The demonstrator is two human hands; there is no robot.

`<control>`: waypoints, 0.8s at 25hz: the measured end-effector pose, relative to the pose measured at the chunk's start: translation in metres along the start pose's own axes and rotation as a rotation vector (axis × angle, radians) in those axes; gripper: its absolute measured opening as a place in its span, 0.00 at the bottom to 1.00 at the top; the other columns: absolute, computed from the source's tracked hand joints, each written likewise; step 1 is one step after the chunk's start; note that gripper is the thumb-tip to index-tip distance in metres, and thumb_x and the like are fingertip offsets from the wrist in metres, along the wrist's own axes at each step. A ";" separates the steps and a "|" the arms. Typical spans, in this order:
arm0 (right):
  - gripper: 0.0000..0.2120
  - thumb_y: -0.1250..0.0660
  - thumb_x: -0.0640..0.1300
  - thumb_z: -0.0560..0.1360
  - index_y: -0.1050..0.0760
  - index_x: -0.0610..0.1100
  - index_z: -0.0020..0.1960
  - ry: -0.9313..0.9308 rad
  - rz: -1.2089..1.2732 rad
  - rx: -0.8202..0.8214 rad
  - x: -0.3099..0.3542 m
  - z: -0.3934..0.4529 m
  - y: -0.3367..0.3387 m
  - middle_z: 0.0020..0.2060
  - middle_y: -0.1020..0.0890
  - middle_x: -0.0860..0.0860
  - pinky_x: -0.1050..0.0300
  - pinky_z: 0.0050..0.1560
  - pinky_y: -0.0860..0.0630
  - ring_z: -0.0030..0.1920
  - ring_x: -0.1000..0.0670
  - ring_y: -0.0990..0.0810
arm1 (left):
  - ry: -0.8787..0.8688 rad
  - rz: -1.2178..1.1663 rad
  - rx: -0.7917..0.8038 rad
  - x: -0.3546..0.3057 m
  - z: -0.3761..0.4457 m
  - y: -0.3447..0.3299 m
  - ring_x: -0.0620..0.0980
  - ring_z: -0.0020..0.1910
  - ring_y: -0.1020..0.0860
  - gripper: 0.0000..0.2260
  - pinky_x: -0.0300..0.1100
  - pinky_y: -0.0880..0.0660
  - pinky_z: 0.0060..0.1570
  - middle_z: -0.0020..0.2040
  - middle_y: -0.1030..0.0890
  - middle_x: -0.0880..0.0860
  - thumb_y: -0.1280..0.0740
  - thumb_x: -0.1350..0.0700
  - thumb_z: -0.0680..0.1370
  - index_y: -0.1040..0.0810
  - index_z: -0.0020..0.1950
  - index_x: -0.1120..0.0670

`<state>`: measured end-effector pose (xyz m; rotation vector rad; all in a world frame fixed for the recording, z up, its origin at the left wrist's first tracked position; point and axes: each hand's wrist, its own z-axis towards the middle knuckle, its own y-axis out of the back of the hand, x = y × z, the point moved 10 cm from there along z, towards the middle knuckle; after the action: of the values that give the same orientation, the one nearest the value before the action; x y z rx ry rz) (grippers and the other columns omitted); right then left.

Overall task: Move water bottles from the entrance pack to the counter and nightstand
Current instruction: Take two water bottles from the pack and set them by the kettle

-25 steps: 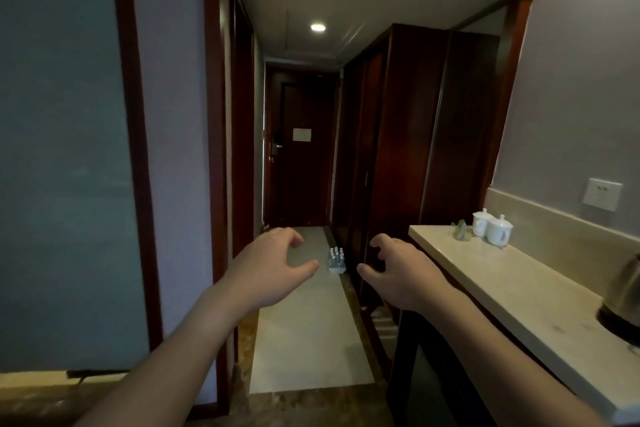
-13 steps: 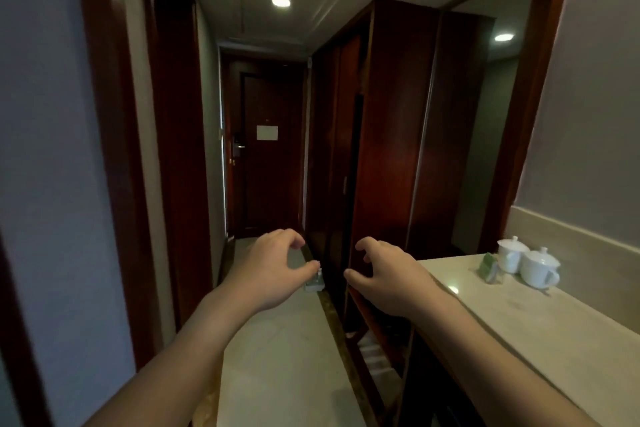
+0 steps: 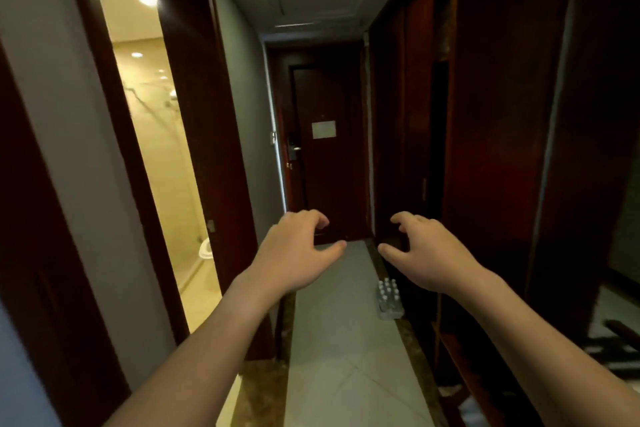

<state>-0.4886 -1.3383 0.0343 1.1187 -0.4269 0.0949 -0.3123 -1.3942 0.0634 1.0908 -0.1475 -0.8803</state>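
Note:
A shrink-wrapped pack of water bottles [image 3: 389, 300] with white caps stands on the pale floor at the right side of the hallway, beside the dark wardrobe. My left hand [image 3: 298, 251] is held out in front of me, fingers curled apart, holding nothing. My right hand [image 3: 427, 250] is held out likewise, empty, above and just right of the pack. Both hands are in the air, well short of the bottles. The counter and nightstand are out of view.
The dark entrance door [image 3: 327, 149] closes the hallway's far end. An open doorway on the left shows a lit bathroom [image 3: 156, 156]. A dark wooden wardrobe [image 3: 485, 149] lines the right side. The pale floor strip [image 3: 346, 357] runs ahead.
I have moved forward into the hallway; the counter has dropped out of view on the right, the bathroom doorway has appeared on the left, and the bottle pack is nearer. Both hands stay open.

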 end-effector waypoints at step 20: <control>0.28 0.35 0.60 0.77 0.33 0.50 0.72 -0.104 -0.023 0.008 -0.112 0.549 -0.204 0.61 0.22 0.51 0.56 0.51 0.25 0.58 0.50 0.22 | -0.008 -0.296 0.132 0.268 0.513 -0.259 0.42 0.54 0.23 0.24 0.42 0.24 0.53 0.53 0.21 0.43 0.31 0.40 0.72 0.26 0.64 0.49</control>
<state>-0.6893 -1.8999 0.0185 1.1394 -0.5060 0.0181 -0.5377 -1.9849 0.0208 1.2525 -0.0513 -1.1528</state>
